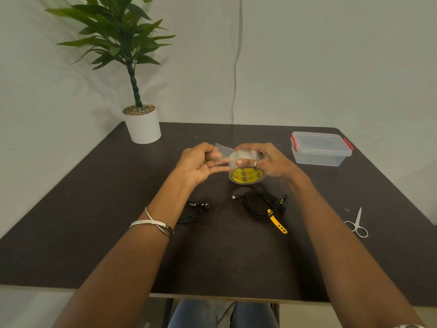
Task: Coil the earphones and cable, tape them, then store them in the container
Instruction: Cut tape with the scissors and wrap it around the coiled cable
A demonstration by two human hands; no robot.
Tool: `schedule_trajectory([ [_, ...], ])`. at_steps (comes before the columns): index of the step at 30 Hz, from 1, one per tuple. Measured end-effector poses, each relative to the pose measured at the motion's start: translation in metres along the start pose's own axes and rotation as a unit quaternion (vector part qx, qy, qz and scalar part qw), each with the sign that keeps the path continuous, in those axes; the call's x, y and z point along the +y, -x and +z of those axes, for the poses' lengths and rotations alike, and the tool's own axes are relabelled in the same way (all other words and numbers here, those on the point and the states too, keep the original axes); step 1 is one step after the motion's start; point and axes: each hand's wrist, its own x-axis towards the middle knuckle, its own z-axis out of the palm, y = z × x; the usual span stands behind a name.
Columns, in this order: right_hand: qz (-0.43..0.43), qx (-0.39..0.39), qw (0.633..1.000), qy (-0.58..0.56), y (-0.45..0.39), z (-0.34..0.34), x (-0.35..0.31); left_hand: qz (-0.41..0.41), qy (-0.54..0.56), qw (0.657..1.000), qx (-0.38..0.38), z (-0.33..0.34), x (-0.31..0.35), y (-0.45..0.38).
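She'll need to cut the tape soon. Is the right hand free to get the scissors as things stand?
Probably not yet: the right hand grips the tape roll. Nothing lies between it and the scissors.

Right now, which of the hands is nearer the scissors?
Right. The right hand grips the tape roll, up and left of the scissors; the left hand is farther left, pinching the tape's end.

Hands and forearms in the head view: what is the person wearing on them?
Both forearms are bare, with no sleeves in view. The left wrist carries thin silver bangles, crossing one another. The left hand shows a ring, only partly visible. The right hand wears a silver ring. No gloves.
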Motion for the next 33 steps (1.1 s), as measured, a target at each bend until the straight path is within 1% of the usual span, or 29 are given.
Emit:
schedule_trajectory([
  [1, 0.002, -0.003, 1.000, 0.006, -0.002, -0.001, -0.001, -0.001, 0.003, 1.000, -0.011, 0.000, 0.004, -0.003],
  [3, 0.021, 0.000, 1.000, -0.019, -0.001, -0.004, 0.001, -0.008, -0.022, 1.000, -0.017, -0.004, 0.006, -0.005],
  [5, 0.027, 0.002, 0.999, -0.039, 0.000, -0.006, 0.002, -0.021, -0.051, 0.998, -0.005, -0.009, 0.003, -0.006],
  [7, 0.033, -0.004, 0.999, -0.028, 0.001, -0.008, 0.003, -0.038, -0.064, 0.997, 0.011, -0.014, -0.004, -0.008],
  [12, 0.047, 0.005, 0.999, -0.009, 0.006, -0.010, 0.000, -0.053, -0.057, 0.997, 0.024, -0.016, -0.013, -0.008],
  [16, 0.069, 0.067, 0.995, 0.016, 0.021, -0.014, -0.003, -0.052, -0.033, 0.998, 0.027, -0.016, -0.016, -0.011],
  [19, 0.120, 0.125, 0.985, -0.002, 0.043, -0.018, -0.002, -0.048, -0.017, 0.998, 0.028, -0.018, -0.020, -0.016],
  [21, 0.193, 0.196, 0.960, 0.045, 0.069, -0.028, 0.008, -0.048, -0.014, 0.999, 0.021, -0.015, -0.025, -0.018],
  [22, 0.241, 0.243, 0.936, 0.082, 0.084, -0.034, 0.014, -0.045, -0.012, 0.999, 0.021, -0.014, -0.026, -0.018],
  [23, 0.290, 0.289, 0.905, 0.120, 0.098, -0.038, 0.018, -0.040, -0.009, 0.999, 0.023, -0.014, -0.025, -0.019],
  [24, 0.341, 0.330, 0.866, 0.158, 0.115, -0.042, 0.021, -0.040, -0.005, 0.999, 0.023, -0.012, -0.027, -0.019],
  [25, 0.384, 0.357, 0.828, 0.197, 0.128, -0.043, 0.022, -0.039, -0.002, 0.999, 0.023, -0.010, -0.027, -0.019],
  [26, 0.413, 0.374, 0.796, 0.237, 0.139, -0.042, 0.022, -0.038, -0.001, 0.999, 0.023, -0.009, -0.028, -0.018],
  [28, 0.438, 0.400, 0.748, 0.297, 0.155, -0.037, 0.019, -0.036, 0.001, 0.999, 0.018, -0.007, -0.029, -0.016],
  [30, 0.453, 0.423, 0.717, 0.319, 0.164, -0.033, 0.019, -0.035, 0.005, 0.999, 0.015, -0.006, -0.031, -0.013],
  [31, 0.458, 0.429, 0.711, 0.317, 0.166, -0.033, 0.020, -0.035, 0.007, 0.999, 0.015, -0.005, -0.031, -0.011],
  [33, 0.456, 0.437, 0.716, 0.298, 0.167, -0.034, 0.022, -0.036, 0.011, 0.999, 0.015, -0.003, -0.031, -0.007],
])
